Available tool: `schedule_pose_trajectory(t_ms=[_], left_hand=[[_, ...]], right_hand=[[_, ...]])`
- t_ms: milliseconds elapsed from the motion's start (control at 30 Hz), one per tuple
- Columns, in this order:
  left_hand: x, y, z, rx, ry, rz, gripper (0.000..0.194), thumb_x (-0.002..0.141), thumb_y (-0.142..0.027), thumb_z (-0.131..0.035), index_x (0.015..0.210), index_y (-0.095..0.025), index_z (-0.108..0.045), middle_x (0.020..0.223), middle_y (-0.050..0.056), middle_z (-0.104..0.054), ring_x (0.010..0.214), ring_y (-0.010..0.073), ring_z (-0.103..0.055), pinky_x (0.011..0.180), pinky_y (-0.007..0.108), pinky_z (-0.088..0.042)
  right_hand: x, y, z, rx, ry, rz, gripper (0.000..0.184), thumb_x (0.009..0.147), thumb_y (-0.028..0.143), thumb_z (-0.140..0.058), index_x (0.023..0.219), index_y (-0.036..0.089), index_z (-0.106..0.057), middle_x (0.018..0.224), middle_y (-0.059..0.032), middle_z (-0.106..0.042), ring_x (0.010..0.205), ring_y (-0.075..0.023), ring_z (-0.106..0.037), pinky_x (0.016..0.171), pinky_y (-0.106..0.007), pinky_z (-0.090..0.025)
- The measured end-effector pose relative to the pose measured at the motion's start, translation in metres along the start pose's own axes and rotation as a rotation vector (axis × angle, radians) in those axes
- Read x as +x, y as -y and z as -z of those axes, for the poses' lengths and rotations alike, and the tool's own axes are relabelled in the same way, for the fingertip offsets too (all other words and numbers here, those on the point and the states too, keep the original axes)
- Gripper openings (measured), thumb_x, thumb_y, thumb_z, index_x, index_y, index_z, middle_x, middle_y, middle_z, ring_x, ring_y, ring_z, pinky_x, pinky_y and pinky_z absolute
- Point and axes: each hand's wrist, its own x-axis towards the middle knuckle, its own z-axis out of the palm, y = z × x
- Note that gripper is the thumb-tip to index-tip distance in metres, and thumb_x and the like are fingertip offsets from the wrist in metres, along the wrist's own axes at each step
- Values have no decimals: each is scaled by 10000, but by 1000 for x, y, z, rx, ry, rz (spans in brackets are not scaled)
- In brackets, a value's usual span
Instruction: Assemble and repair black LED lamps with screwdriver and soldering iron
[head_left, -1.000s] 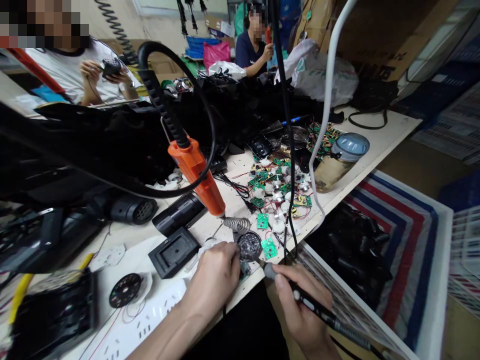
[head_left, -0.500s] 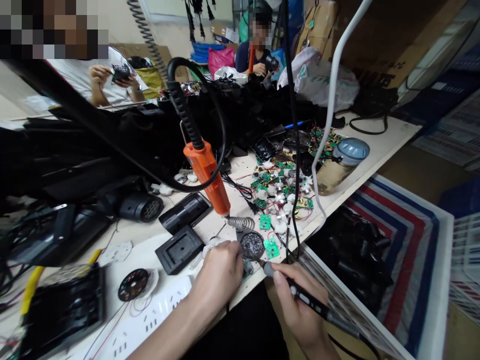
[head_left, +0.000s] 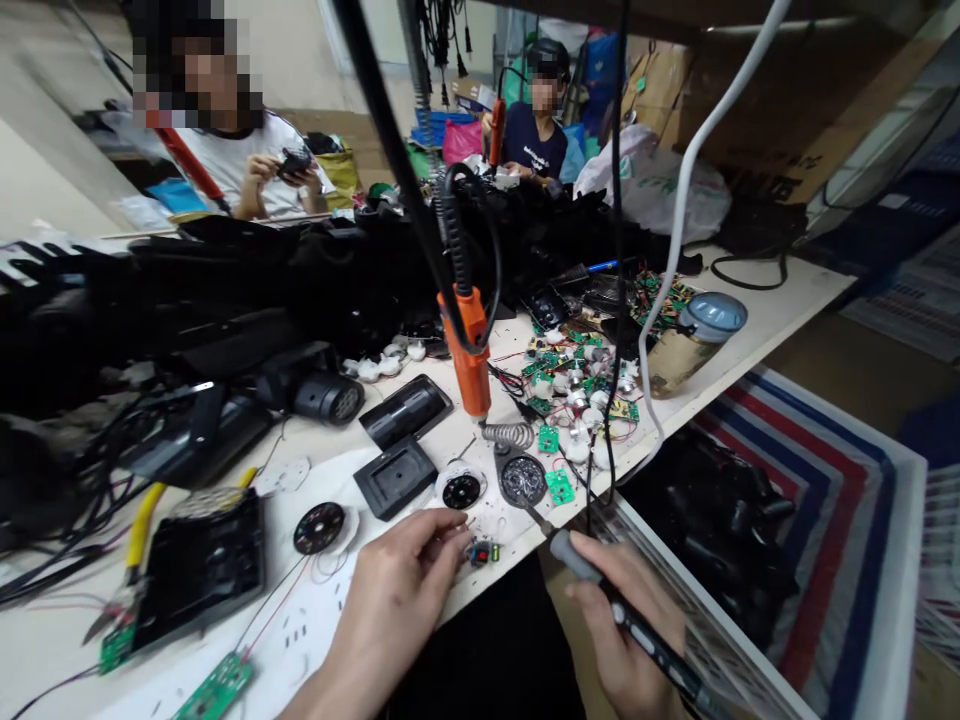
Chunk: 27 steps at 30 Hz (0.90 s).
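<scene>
My left hand (head_left: 397, 590) rests at the bench's front edge, its fingertips pinched by a small circuit board (head_left: 481, 552) with tiny coloured parts. My right hand (head_left: 626, 625) grips a black soldering iron (head_left: 600, 590) like a pen, its tip pointing up-left toward the board and a round tin of dark cleaning wool (head_left: 523, 480). A white disc with a black round part (head_left: 460, 490) lies just beyond my left fingers. An orange electric screwdriver (head_left: 471, 350) hangs on a black cable above the bench.
Green circuit boards and white parts (head_left: 577, 385) litter the bench, beside a lidded jar (head_left: 694, 340). Black plastic housings (head_left: 199, 570) and a black tray (head_left: 395, 477) lie to the left. Two other people sit across the bench. A striped sack of black parts (head_left: 705, 510) stands at right.
The view has swung left and back. My left hand has drawn back from the wool tin to the bench edge, uncovering the white disc. The right hand keeps hold of the iron.
</scene>
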Motion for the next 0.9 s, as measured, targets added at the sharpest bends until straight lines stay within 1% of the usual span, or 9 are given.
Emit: schedule_pose_trajectory(t_ms=[100,167,267,367,467,533,600,700,900], left_hand=[[-14,4,3,-68,-1,75,304,833,-456,-573,884,-200,-731,696,29,-738,554,178,-668,561,267,-538],[-22,7,2,-132,3,139,313,817,-467,-584,859,-193,-729,679,33,-731,521,174,-659,522,260,-523],[-31,11,-1,-260,16,256,316,802,-471,-589,829,-180,-711,627,31,-706,518,178,-663,511,253,-519],[-38,17,-3,-405,29,347,328,787,-485,-602,831,-171,-685,627,34,-696,579,191,-682,561,262,-549],[-42,22,0,-476,24,368,339,776,-496,-619,841,-167,-670,659,38,-698,611,188,-676,600,273,-560],[-43,24,4,-452,26,355,343,781,-497,-612,842,-165,-671,653,37,-689,592,181,-655,583,269,-544],[-43,24,8,-398,34,345,342,791,-496,-591,834,-167,-673,628,30,-671,563,175,-631,554,264,-520],[-44,24,14,-296,43,338,329,804,-485,-559,812,-177,-674,597,19,-648,537,174,-612,528,261,-487],[-45,26,19,-117,18,259,282,845,-431,-526,773,-199,-669,649,21,-675,587,175,-623,565,260,-468]], right_hand=[[-5,6,-11,57,19,51,349,933,89,-518,1264,170,-593,860,-45,-603,721,-140,-658,617,-240,-576],[-11,10,-21,72,30,76,366,934,55,-504,1265,186,-590,950,-55,-547,713,-114,-656,612,-221,-577],[-20,16,-39,22,36,117,357,913,24,-530,1220,189,-606,1036,-64,-478,605,-64,-589,552,-202,-552],[-26,21,-57,-38,-28,116,279,910,34,-546,1141,170,-622,990,-57,-490,584,-71,-553,517,-203,-525],[-25,28,-73,-54,-106,48,184,929,85,-547,1068,173,-627,931,-54,-508,701,-121,-604,567,-215,-547],[-22,32,-82,-48,-125,3,143,942,120,-542,1038,180,-630,909,-52,-513,738,-135,-615,597,-224,-560],[-19,34,-89,-46,-100,-19,128,949,134,-539,1020,179,-635,907,-55,-527,744,-137,-620,620,-233,-570],[-16,35,-96,-45,-79,-1,132,937,118,-558,1026,171,-639,910,-63,-544,766,-146,-626,646,-249,-580],[-16,36,-102,-24,-67,55,214,905,41,-566,1081,151,-619,927,-67,-516,798,-145,-603,658,-240,-575]])
